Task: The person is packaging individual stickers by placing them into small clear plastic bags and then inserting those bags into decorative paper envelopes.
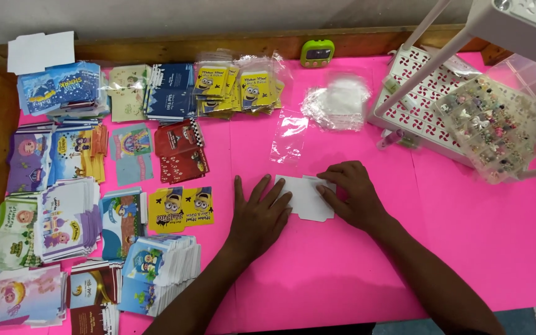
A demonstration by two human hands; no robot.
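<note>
Across the bench (pixel 497 248), pink sheet lay bare toward the near and right edges. Card stacks (pixel 63 217) crowded the left edge; a rack (pixel 417 93) and bead box (pixel 497 127) filled the far right corner. Mid-bench, one white card (pixel 305 197) lay under both hands: left hand (pixel 259 214) flat and open, right hand (pixel 352 192) pressing with bent fingers. One clear bag (pixel 288 136) lay just beyond.

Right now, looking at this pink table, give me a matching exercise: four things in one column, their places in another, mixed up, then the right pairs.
Things:
1. white card
2. green timer
3. clear bag
4. bead box

Places:
A. far edge of the table, by the wooden rim
B. under the fingers of both hands
C. right side, leaning on the white rack
D. flat on the pink sheet, just beyond the hands

Pairs: 1-B, 2-A, 3-D, 4-C
</note>
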